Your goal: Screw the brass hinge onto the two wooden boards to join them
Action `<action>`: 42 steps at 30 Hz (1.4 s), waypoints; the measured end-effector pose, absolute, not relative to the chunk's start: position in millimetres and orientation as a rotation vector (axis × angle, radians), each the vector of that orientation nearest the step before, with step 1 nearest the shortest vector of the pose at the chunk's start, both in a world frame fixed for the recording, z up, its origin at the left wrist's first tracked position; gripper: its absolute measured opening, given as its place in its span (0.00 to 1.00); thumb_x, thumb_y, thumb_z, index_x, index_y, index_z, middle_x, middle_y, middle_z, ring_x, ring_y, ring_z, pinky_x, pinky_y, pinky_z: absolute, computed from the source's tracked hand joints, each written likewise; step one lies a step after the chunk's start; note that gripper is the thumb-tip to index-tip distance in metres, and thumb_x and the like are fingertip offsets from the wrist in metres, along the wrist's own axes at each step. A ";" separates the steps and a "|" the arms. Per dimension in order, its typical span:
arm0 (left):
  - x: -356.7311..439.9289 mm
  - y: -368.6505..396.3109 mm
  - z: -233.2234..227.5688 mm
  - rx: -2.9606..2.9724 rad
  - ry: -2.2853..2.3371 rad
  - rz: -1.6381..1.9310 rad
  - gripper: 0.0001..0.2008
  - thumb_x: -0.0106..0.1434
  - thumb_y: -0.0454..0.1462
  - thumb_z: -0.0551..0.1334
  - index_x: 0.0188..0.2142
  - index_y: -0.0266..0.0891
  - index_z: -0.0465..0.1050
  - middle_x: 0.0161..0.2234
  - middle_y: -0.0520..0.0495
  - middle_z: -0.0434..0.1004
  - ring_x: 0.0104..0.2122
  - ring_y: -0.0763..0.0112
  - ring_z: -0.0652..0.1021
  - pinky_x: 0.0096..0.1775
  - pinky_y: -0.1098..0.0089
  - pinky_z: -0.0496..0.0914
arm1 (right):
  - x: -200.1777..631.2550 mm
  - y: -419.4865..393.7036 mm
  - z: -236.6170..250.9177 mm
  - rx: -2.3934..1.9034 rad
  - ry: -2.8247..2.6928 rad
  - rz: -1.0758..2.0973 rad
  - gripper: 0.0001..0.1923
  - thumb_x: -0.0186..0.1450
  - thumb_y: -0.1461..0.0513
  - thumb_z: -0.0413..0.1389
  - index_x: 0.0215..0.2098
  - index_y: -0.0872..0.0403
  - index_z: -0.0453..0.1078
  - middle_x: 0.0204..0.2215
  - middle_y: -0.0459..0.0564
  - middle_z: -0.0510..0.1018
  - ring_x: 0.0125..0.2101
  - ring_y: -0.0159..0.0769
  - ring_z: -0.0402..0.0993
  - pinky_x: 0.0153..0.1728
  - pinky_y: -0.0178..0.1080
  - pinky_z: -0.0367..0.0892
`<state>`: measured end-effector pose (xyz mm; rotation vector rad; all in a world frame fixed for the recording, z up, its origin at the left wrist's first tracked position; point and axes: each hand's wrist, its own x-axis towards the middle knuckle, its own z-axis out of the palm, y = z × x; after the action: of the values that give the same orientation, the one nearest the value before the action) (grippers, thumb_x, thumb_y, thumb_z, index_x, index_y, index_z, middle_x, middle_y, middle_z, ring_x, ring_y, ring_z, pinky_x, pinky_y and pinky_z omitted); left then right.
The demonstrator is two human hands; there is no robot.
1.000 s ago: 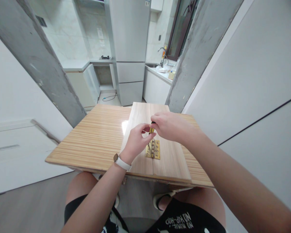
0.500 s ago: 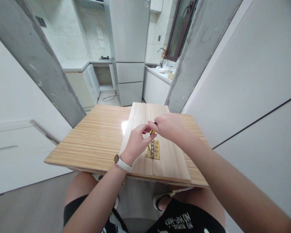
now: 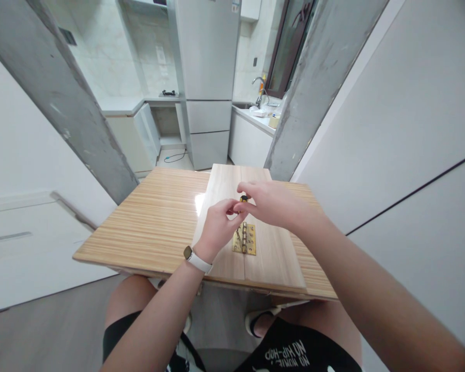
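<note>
A small yellow-and-black tool (image 3: 244, 198), which looks like a short handle, stands above the pale boards with its black end up. My left hand (image 3: 221, 222) pinches its lower part between thumb and fingertips. Around the black end, my right hand (image 3: 273, 204) has its thumb on the near side and its index finger curved over the far side. Much of the tool is hidden by the fingers. Just below my hands, a brass hinge (image 3: 249, 240) lies open across the seam between two pale wooden boards (image 3: 273, 263). Small loose screws seem to lie on its left leaf.
The boards rest on a striped wooden table (image 3: 147, 227), whose near edge is above my knees. Grey pillars (image 3: 89, 103) flank the table. Beyond it stand a fridge (image 3: 209, 62) and a counter with a tap (image 3: 259, 90). A white panel (image 3: 395, 155) rises at the right.
My right hand has turned and its fingers have spread from a tight grip, so the tool's black end now shows between them. My left hand stays nearly in place.
</note>
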<state>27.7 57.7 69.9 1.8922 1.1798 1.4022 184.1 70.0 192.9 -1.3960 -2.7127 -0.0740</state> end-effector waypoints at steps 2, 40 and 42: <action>26.6 57.6 69.5 1.870 1.183 1.399 0.04 0.67 0.38 0.68 0.37 0.41 0.79 0.35 0.48 0.83 0.35 0.66 0.81 0.41 0.65 0.75 | 186.7 69.6 198.3 -1.317 -2.749 0.047 0.06 0.72 0.62 0.57 0.43 0.54 0.76 0.40 0.53 0.84 0.38 0.38 0.77 0.34 0.38 0.59; 23.5 55.7 70.2 1.918 1.183 1.338 0.08 0.64 0.38 0.71 0.42 0.41 0.77 0.38 0.48 0.81 0.38 0.66 0.79 0.43 0.64 0.75 | 182.4 70.7 193.4 -1.392 -2.829 -0.274 0.19 0.76 0.56 0.49 0.35 0.56 0.77 0.34 0.57 0.85 0.35 0.42 0.78 0.31 0.41 0.53; 23.5 55.6 70.4 1.929 1.189 1.327 0.08 0.64 0.37 0.72 0.41 0.41 0.77 0.37 0.48 0.80 0.38 0.66 0.79 0.43 0.64 0.74 | 181.4 72.3 190.9 -1.419 -2.807 -0.285 0.22 0.76 0.53 0.49 0.34 0.56 0.78 0.33 0.57 0.84 0.34 0.41 0.78 0.30 0.41 0.52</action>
<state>23.5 55.6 70.4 1.9291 1.1892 1.3271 181.4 72.3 190.9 -1.4186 -2.8071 -0.2846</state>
